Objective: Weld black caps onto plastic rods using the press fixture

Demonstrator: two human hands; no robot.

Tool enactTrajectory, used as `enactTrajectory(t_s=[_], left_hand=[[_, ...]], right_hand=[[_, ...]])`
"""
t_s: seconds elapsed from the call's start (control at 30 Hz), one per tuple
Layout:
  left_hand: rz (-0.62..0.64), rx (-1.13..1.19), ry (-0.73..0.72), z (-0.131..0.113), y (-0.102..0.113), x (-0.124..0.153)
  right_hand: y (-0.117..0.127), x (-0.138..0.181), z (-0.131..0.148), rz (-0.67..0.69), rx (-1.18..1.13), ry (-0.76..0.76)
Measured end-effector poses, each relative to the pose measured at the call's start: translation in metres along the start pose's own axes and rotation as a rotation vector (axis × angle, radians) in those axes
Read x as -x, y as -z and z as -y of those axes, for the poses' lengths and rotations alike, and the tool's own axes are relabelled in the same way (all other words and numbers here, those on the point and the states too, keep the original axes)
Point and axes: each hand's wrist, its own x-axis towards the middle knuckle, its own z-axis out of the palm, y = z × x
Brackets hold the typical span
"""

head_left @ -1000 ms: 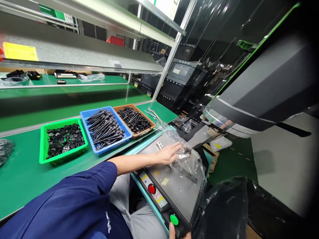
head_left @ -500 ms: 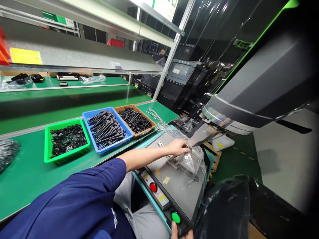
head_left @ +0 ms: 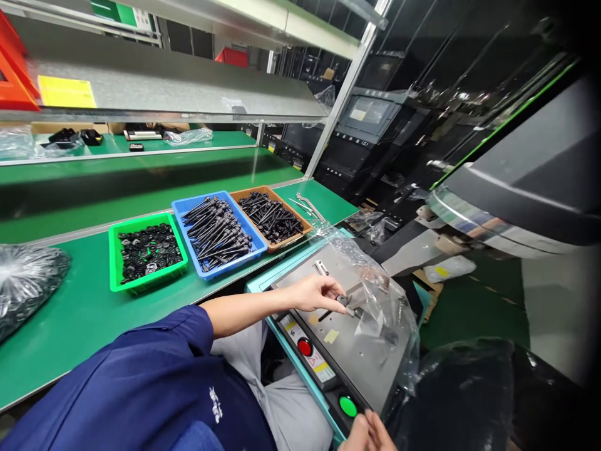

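My left hand [head_left: 319,294] is over the metal plate [head_left: 361,360] of a press, thumb and fingers closed on a small dark part with a round end [head_left: 342,300]. A thin black rod [head_left: 325,314] shows just below this hand; whether it belongs to the held part I cannot tell. Clear plastic film [head_left: 375,300] hangs over the fixture beside my fingertips. At the bottom edge, my right hand [head_left: 369,433] is beside the green button [head_left: 348,406], its fingers curled together. Anything inside them is hidden.
A green bin [head_left: 113,263] of black discs, a blue bin [head_left: 209,274] of black rods and a brown bin [head_left: 275,248] of dark parts line the green bench. A red button [head_left: 305,346] sits on the press front. The press head [head_left: 498,213] overhangs at right.
My left hand has drawn back from the fixture under the film and now shows a small dark part in its fingers. My right hand has moved off the green button's edge, rightward.
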Motion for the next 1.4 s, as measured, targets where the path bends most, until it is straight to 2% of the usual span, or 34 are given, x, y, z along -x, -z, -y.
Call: enactTrajectory(t_s=[0.07, 0.17, 0.27, 0.33, 0.4, 0.57, 0.93, 1.03, 1.13, 1.2, 1.4], left_hand=[[0.013, 0.143, 0.048, -0.004, 0.000, 0.016], [0.101, 0.320, 0.134, -0.014, -0.002, 0.032], [0.148, 0.458, 0.159, -0.016, 0.000, 0.041], [0.143, 0.544, 0.169, -0.010, 0.002, 0.044], [0.119, 0.615, 0.195, 0.000, 0.001, 0.046], [0.071, 0.681, 0.280, 0.021, -0.008, 0.053], [0.077, 0.655, 0.281, 0.027, -0.015, 0.056], [0.075, 0.597, 0.253, 0.025, -0.011, 0.057], [0.107, 0.540, 0.213, 0.020, -0.005, 0.056], [0.160, 0.531, 0.191, 0.018, -0.001, 0.056], [0.253, 0.477, 0.166, 0.023, -0.002, 0.066]], right_hand=[[-0.008, -0.004, 0.032, 0.195, -0.104, -0.017], [-0.025, -0.012, 0.070, 0.492, -0.164, -0.065], [-0.039, -0.014, 0.091, 0.746, -0.308, -0.267], [-0.043, -0.011, 0.098, 0.815, -0.422, -0.375], [-0.045, -0.007, 0.102, 0.781, -0.450, -0.391], [-0.049, 0.000, 0.108, 0.653, -0.386, -0.312], [-0.058, 0.008, 0.098, 0.530, -0.328, -0.332], [-0.057, 0.005, 0.098, 0.562, -0.324, -0.341], [-0.055, 0.003, 0.096, 0.703, -0.314, -0.302], [-0.056, 0.003, 0.094, 0.736, -0.276, -0.277], [-0.067, 0.005, 0.092, 0.574, -0.289, -0.285]])
